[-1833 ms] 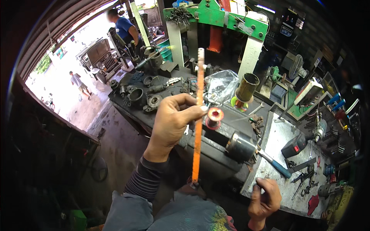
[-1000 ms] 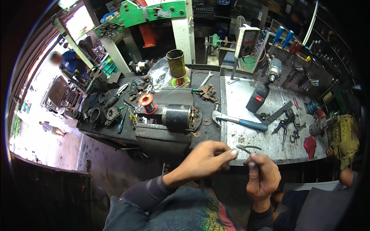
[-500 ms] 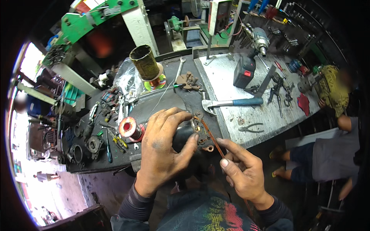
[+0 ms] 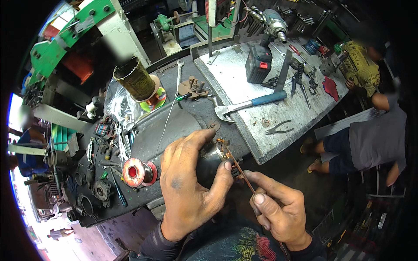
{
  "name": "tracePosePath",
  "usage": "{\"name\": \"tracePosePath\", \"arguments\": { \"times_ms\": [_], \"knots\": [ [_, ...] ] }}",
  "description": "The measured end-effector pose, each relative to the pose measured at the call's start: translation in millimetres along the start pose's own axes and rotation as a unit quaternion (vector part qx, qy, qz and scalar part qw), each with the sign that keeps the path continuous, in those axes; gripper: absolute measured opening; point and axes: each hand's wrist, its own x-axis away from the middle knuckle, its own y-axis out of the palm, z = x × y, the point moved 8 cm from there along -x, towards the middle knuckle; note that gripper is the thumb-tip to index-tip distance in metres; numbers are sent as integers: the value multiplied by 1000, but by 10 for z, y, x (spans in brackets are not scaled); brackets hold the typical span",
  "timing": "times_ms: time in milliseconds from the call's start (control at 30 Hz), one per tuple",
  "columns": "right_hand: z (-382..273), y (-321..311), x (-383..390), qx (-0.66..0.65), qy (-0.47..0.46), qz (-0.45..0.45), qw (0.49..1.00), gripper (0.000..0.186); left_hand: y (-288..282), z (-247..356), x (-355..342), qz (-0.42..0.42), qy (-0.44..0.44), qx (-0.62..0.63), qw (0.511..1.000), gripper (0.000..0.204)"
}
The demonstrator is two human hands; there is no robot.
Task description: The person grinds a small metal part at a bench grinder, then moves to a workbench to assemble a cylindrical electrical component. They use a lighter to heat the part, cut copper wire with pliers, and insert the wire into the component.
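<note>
My left hand [image 4: 187, 187] curls over the end of a black cylindrical housing [image 4: 206, 168], fingers on the far side and thumb on the near side. Small brassy and copper-coloured parts [image 4: 225, 150] show between fingertips and thumb. My right hand [image 4: 281, 209] pinches a thin reddish-brown rod [image 4: 244, 176] between thumb and forefinger. The rod's far tip points up at those parts; whether it touches them I cannot tell. Just left of my left hand lies a red-ended spool [image 4: 133, 172] of silvery wire, a strand [image 4: 167, 119] running off it.
A hammer [image 4: 261, 100] and pliers [image 4: 278, 128] lie on the pale board, with a cordless power tool [image 4: 259, 63] beyond. A wrench [image 4: 179, 75] and a dirty yellowish cylinder [image 4: 136, 83] stand farther left. Tools crowd the left bench. Another person [image 4: 370, 143] is at the right.
The view has shifted, so the bench appears turned and moved leftward. My left thumb has come down beside the small parts. The rod stays in my right hand, its tip lower.
</note>
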Motion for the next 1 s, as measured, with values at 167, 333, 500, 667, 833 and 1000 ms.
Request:
{"name": "tracePosePath", "arguments": {
  "times_ms": [167, 333, 500, 667, 833, 1000],
  "knots": [
    [41, 22, 51, -9, 12, 16, 1000, 42, 14, -21, -13, 6, 19, -21, 1000, 49],
    [-8, 45, 60, 36, -29, 31, 998, 42, 48, -51, 2, 17, 19, -35, 999, 52],
    [-47, 67, 47, 61, -46, 21, 997, 42, 60, -70, 23, 36, 11, -27, 999, 55],
    [-118, 52, 31, 88, -70, 41, 993, 41, 82, -84, 31, 34, 5, -31, 999, 56],
    [-131, 71, 21, 109, -63, 41, 991, 40, 86, -91, 34, 36, 9, -45, 998, 57],
    [-166, 78, 11, 115, -97, 46, 988, 39, 90, -114, 42, 35, -2, -33, 999, 57]
  ]
}}
